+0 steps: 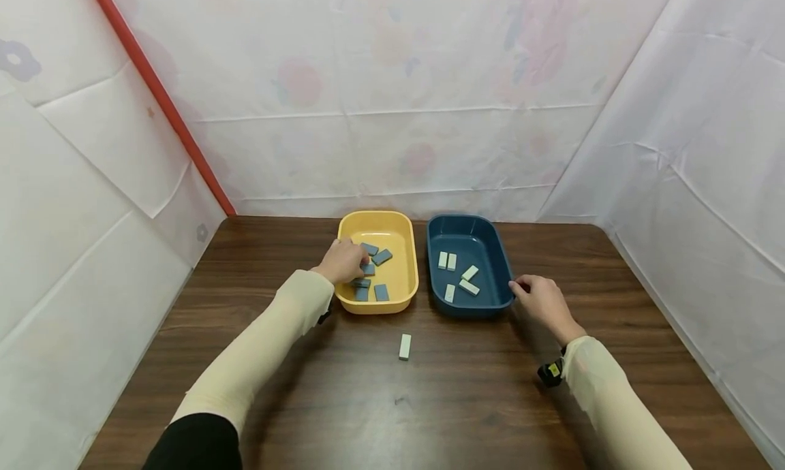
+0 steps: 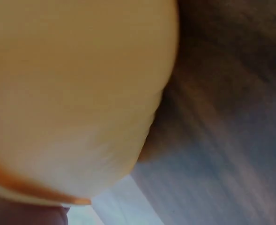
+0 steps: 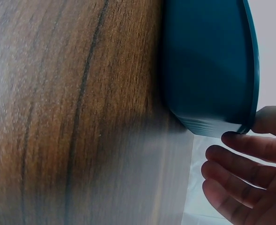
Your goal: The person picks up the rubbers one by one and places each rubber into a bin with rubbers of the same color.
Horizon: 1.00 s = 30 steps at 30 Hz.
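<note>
My left hand (image 1: 343, 260) reaches over the near left rim of the yellow tray (image 1: 401, 252), fingers down among several blue-grey rectangular blocks (image 1: 382, 257). I cannot tell if those fingers hold a block. The left wrist view is mostly filled by the tray's outer wall (image 2: 81, 84), with a sliver of the hand at the bottom left. My right hand (image 1: 542, 300) pinches the right rim of the dark blue tray (image 1: 478, 242) between thumb and forefinger; its other fingers (image 3: 236, 166) are spread beneath. Several pale green-white blocks (image 1: 469, 287) lie inside the blue tray.
One pale block (image 1: 405, 347) lies alone on the dark wood table (image 1: 454, 402), in front of the trays. White patterned sheets (image 1: 392, 116) hang behind and on both sides, with a red strip (image 1: 165, 102) at the left.
</note>
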{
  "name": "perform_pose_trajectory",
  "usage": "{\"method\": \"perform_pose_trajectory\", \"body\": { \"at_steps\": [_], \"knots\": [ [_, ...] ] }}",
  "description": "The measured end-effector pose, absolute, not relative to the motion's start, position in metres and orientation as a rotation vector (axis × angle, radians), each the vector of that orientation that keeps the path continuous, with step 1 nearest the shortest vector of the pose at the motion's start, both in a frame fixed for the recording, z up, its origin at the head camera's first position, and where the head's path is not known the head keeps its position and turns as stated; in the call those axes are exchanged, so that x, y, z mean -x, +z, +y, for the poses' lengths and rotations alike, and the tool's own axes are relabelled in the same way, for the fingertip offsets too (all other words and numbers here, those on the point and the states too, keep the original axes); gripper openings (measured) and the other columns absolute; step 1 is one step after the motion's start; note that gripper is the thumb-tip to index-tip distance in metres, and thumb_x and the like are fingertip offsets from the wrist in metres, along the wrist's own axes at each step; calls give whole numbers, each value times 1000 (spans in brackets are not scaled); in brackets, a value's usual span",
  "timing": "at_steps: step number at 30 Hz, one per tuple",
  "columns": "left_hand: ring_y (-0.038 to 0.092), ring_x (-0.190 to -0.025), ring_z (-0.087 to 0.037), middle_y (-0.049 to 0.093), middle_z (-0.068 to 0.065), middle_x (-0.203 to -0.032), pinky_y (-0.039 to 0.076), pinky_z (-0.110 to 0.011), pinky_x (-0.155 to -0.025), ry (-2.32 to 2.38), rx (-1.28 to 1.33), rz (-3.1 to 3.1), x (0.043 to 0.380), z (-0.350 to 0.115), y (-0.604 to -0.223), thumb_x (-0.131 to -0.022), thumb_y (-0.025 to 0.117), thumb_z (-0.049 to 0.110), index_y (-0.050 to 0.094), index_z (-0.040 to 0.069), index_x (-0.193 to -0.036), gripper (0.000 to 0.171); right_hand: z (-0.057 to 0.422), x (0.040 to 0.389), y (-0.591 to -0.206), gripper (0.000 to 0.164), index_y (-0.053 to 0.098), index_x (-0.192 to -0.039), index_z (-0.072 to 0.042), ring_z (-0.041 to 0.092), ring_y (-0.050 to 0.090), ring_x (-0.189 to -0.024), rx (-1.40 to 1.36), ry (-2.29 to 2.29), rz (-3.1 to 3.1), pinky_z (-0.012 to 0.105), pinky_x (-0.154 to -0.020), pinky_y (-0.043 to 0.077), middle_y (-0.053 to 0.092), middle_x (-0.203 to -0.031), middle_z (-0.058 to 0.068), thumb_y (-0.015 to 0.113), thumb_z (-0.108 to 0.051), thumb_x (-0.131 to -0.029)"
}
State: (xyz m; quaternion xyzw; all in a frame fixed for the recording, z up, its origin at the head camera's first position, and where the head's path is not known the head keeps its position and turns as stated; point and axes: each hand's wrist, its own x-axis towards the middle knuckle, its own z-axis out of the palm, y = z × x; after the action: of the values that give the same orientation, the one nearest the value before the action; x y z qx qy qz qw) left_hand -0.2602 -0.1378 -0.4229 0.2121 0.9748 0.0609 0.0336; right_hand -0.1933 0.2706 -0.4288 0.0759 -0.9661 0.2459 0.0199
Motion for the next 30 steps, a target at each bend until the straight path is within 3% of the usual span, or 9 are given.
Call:
{"method": "perform_pose_trajectory", "body": {
  "at_steps": [10,17,30],
  "knots": [
    [56,-104,-30,72,-4,-113,37,-45,-95,166,-646,3003,260,-135,-427,-89,70,17,75,12,-109,22,269,193,-430,34,69,-113,4,23,63,-78,-231,765,-2998,42,-70,51,72,-99,19,54,-24,-100],
    [60,-108,-33,73,-8,-111,43,-51,-100,390,-677,3042,256,-138,-423,-93,62,15,76,9,-108,21,270,193,-430,35,68,-114,4,24,63,-80,-215,774,-3007,42,-71,51,71,-101,19,53,-25,-100],
    [56,-116,-34,69,-10,-117,39,-53,-105,611,-578,3089,239,-139,-407,-93,62,17,73,8,-113,24,271,193,-431,35,68,-112,4,22,61,-77,-204,785,-3000,39,-68,50,71,-101,20,52,-25,-100]
  ]
}}
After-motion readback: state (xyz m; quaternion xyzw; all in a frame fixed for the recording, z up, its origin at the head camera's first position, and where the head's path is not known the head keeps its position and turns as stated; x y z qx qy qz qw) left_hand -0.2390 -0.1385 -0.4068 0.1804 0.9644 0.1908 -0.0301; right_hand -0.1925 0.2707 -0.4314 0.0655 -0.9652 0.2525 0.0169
